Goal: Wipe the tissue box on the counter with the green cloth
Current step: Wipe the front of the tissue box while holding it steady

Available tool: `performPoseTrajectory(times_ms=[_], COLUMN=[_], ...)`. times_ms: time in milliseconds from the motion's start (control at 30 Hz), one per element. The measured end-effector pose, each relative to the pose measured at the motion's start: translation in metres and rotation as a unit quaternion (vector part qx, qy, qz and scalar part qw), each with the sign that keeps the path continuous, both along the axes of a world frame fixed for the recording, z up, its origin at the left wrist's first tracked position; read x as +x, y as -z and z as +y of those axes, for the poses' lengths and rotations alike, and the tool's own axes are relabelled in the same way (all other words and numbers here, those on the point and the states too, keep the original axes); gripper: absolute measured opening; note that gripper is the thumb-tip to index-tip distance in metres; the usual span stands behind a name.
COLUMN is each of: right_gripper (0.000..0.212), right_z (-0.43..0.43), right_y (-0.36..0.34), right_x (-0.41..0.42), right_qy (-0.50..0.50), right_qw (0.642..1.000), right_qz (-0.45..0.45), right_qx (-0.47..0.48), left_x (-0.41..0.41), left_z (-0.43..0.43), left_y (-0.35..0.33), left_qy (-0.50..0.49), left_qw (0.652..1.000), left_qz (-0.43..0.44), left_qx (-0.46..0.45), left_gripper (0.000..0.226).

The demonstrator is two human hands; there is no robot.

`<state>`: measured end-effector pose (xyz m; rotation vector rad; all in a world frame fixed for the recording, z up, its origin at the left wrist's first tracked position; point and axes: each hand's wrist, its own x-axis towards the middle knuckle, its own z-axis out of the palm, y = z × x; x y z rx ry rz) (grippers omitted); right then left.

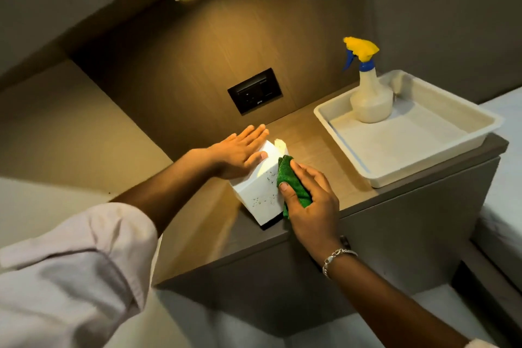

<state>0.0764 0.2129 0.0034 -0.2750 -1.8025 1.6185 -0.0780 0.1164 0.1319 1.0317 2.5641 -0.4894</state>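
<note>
Head view, task stage: the wiping looked under way, not finished. The green cloth (293, 186) was pressed against the right face of the tissue box (261, 192), so that side was the one being worked.
Head view, done so far: cannot tell which faces had already been cleaned; the near face showed only its small dark printed pattern.
Head view, left to do: by judgement, the near face, the top and the left side might all need a pass.
Tissue box position: it stood upright on the counter (316, 144), close to the near edge, with a tissue (280, 144) poking from the top.
Right hand (309, 200): fingers curled loosely around the bunched cloth, thumb on its near side, palm pushing the cloth onto the box.
Left hand (240, 154): spread flat and open, fingers straight, laid against the left side and top edge of the box to steady it; it gripped nothing.
Far right of scene: a spray bottle (370, 90) stood in a white tray (423, 161), well apart from the box.
</note>
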Motion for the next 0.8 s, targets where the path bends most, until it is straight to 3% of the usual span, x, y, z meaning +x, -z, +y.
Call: performPoseTrajectory(times_ms=[133,233,333,467,700,800], right_gripper=[0.045,0.046,0.047,0.043,0.048,0.043], right_z=[-0.039,-0.072,-0.07,-0.055,-0.09,-0.067], right_y=[-0.003,0.006,0.014,0.001,0.033,0.047], right_x=[-0.006,-0.002,-0.001,-0.019,-0.001,-0.005], right_qy=[0.078,0.088,0.108,0.19,0.104,0.149], right_qw=[0.995,0.988,0.989,0.98,0.966,0.975], right_qz=[-0.032,-0.052,-0.047,-0.052,-0.015,-0.042], right_qx=[0.043,0.117,0.092,0.038,0.238,0.161], left_x=[-0.012,-0.021,-0.025,-0.028,-0.033,-0.033], left_z=[-0.019,-0.018,-0.017,-0.018,-0.017,-0.017], left_y=[0.02,0.028,0.03,0.034,0.038,0.039], left_qy=[0.162,0.213,0.258,0.278,0.274,0.265], left_qw=[0.981,0.966,0.95,0.938,0.937,0.938], left_qz=[0.006,-0.004,-0.013,-0.019,-0.048,-0.059], left_qx=[0.103,0.145,0.176,0.205,0.214,0.218], left_gripper=[0.061,0.058,0.057,0.057,0.058,0.06])
